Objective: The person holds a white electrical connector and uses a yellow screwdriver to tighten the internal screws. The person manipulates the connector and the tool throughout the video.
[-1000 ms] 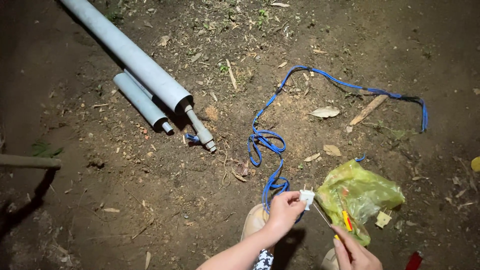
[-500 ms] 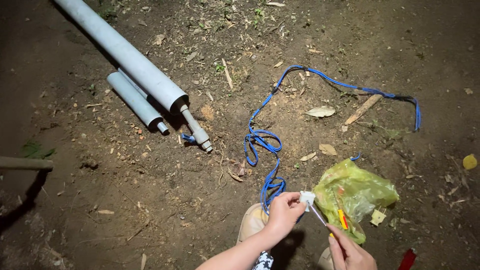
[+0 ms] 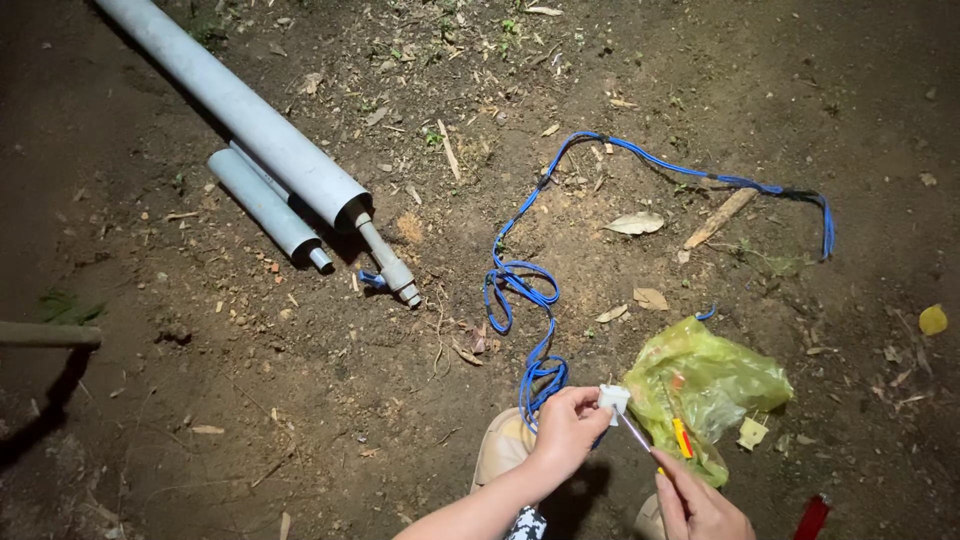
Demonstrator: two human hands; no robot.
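Left hand [image 3: 565, 430] pinches white connector [image 3: 613, 398]

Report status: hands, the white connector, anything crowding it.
Left hand pinching white connector on blue cable. Right hand has a screwdriver, tip at the connector. Yellow-green plastic bag right beside; grey pipes well apart.

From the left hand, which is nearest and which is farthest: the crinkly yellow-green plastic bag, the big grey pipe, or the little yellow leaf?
Measured from the left hand:
1. Crinkly yellow-green plastic bag, just to its right.
2. Big grey plastic pipe, open end up and to the left.
3. Little yellow leaf, far right edge.
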